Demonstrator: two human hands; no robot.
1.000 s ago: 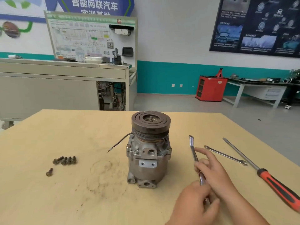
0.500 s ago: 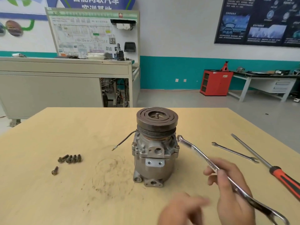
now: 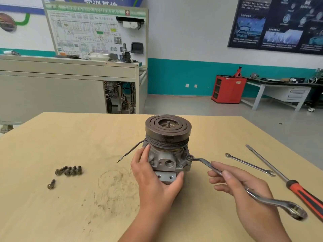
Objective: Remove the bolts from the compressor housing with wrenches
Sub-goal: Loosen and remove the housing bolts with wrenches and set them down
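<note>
Five removed bolts lie well to the left on the wooden table, so the job looks partly done. The left hand wraps open-palmed around the compressor housing at table centre and should brace it firmly. The right hand pinches the ring wrench, its far end at a bolt on the housing's right flange; seat it fully, then pull steadily.

head-worn view, angled down, close over table
</note>
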